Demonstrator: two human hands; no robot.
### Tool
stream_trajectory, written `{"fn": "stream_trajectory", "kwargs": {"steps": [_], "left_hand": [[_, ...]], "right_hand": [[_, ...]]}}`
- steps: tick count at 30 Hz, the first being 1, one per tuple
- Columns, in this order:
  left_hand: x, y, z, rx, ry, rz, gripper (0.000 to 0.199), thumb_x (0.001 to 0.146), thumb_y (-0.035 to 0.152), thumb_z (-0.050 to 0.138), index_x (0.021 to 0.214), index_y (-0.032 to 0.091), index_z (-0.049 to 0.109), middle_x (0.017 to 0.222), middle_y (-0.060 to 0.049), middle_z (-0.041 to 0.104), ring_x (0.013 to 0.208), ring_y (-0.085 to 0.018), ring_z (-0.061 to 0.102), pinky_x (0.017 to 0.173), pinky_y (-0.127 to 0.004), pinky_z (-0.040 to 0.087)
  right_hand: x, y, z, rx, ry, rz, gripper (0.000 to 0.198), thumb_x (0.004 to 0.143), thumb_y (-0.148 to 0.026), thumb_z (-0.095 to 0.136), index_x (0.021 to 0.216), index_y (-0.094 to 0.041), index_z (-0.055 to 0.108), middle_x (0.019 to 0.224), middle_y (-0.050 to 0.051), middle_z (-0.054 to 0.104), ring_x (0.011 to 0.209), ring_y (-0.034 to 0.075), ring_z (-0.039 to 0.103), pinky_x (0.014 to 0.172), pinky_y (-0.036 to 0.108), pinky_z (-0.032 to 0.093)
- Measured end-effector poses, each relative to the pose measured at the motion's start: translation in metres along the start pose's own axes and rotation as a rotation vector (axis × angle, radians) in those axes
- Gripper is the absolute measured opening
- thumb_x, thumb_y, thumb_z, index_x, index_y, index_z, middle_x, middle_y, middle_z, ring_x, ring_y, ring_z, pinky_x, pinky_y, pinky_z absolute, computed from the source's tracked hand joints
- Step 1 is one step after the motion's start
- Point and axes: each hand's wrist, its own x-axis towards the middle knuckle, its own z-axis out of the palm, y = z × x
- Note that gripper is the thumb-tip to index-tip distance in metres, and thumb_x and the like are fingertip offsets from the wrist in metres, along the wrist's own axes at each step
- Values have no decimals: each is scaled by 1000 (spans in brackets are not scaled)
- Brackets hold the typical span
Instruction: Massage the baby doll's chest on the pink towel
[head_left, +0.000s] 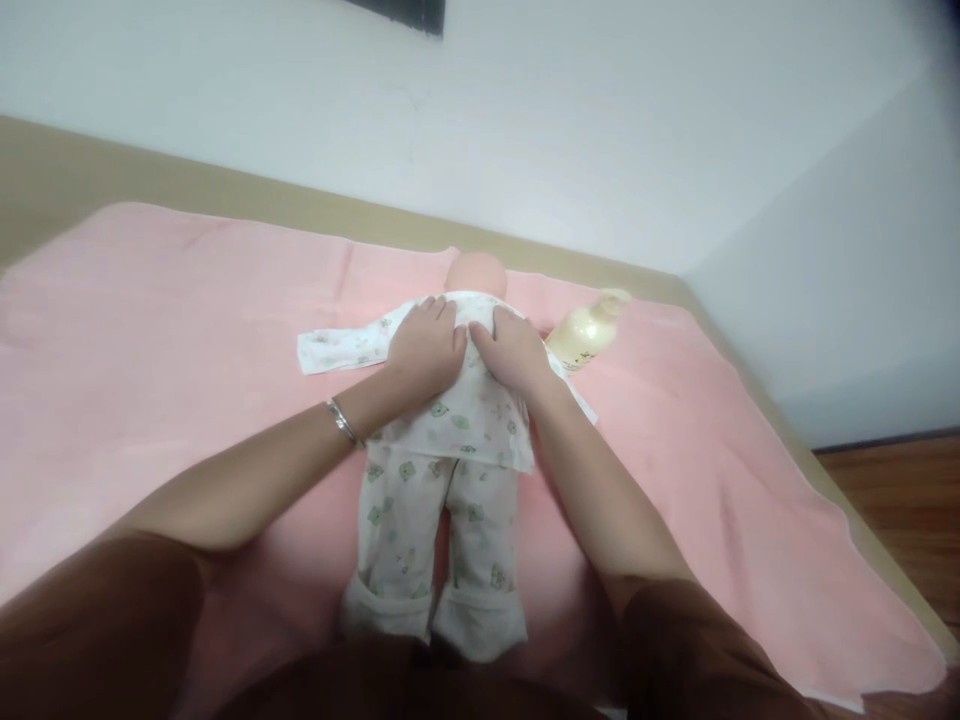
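Fingers (439, 306) on the left hand (424, 350) sit slightly apart on the doll (459, 430), head at the mat (187, 380)'s far edge; no telling with the right hand (521, 352). If it slips outward, bottle (583, 335) could get bumped.

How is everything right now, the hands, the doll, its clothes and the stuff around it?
Doll: lying down, dressed.
Shirt: worn, sleeves spread outward.
Trousers: worn, cuffs turned up.
Left hand: open, touching the shirt.
Right hand: open, touching the shirt.
Bottle: upright or lying, unclear.
Pink mat: spread out, creased.
Bracelet: worn, left wrist.
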Motion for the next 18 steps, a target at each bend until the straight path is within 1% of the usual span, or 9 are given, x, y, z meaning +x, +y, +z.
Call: {"fn": "stream_trajectory", "kwargs": {"steps": [2, 5, 9, 12, 14, 18], "left_hand": [[-3, 4, 1, -5, 4, 28, 55, 99, 24, 25, 142, -3, 46, 151, -22, 49, 145, -33, 42, 124, -48, 31], [-1, 1, 1, -63, -8, 18, 56, 98, 25, 28, 145, 1, 45, 155, -20, 46, 148, -31, 39, 126, -48, 30], [13, -18, 1, -215, -74, -33, 54, 97, 35, 32, 138, 9, 54, 150, -15, 53, 143, -28, 45, 124, -46, 34], [20, -30, 2, -284, -68, -31, 55, 96, 43, 33, 138, 14, 55, 149, -12, 55, 138, -27, 50, 122, -45, 37], [21, -33, 4, -286, -57, -24, 55, 97, 44, 32, 137, 14, 55, 147, -12, 57, 136, -28, 52, 120, -45, 39], [21, -34, 7, -266, -45, -14, 54, 97, 44, 32, 134, 13, 57, 143, -13, 59, 133, -28, 53, 117, -44, 40]], "right_hand": [[0, 1, 0, 5, 3, -4, 44, 98, -44, 34, 113, -12, 59, 131, 21, 63, 122, 33, 57, 108, 49, 38], [0, 0, 1, -17, 17, -6, 45, 99, -44, 33, 116, -11, 58, 133, 21, 62, 123, 33, 57, 110, 49, 36], [-3, -6, -3, -77, -16, 21, 49, 101, -46, 30, 120, -10, 58, 129, 21, 65, 122, 33, 59, 109, 47, 37], [-7, -12, -9, -130, -56, 45, 52, 103, -47, 28, 122, -9, 56, 122, 21, 67, 117, 34, 61, 104, 45, 41], [-11, -17, -11, -189, -44, 35, 51, 104, -46, 27, 122, -8, 56, 119, 20, 68, 113, 34, 63, 99, 43, 43], [-24, -28, -10, -365, 3, -24, 45, 104, -36, 26, 110, -7, 59, 103, 20, 70, 102, 33, 65, 93, 42, 44]]}}
